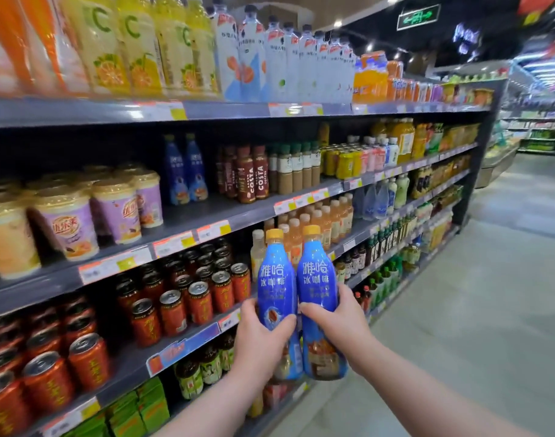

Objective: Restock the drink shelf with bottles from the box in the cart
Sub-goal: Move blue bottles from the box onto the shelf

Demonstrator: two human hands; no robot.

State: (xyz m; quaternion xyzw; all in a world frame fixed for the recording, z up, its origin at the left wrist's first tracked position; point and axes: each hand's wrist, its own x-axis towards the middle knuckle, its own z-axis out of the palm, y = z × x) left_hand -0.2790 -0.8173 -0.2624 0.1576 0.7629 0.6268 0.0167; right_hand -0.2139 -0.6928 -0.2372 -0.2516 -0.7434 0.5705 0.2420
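Bottles, two of them, blue with yellow caps, are held upright side by side in the air in front of the drink shelf (188, 217), their sides touching or nearly so. The left bottle (275, 288) is gripped by the left hand (260, 339), which wraps round its lower half with the thumb lying across the front label. The right bottle (317, 285) is gripped by the right hand (339, 323) about its middle, thumb on the near face and fingers curled behind. The hands are close together, their thumbs just beside one another. Both bottles are level with the rows of red cans (172, 310). On the shelf board above stand two matching shelved blue bottles (186, 170), with Costa coffee bottles (252, 175) to their right and lidded cups (115, 209) to their left. The aisle floor (490, 310) runs off to the right
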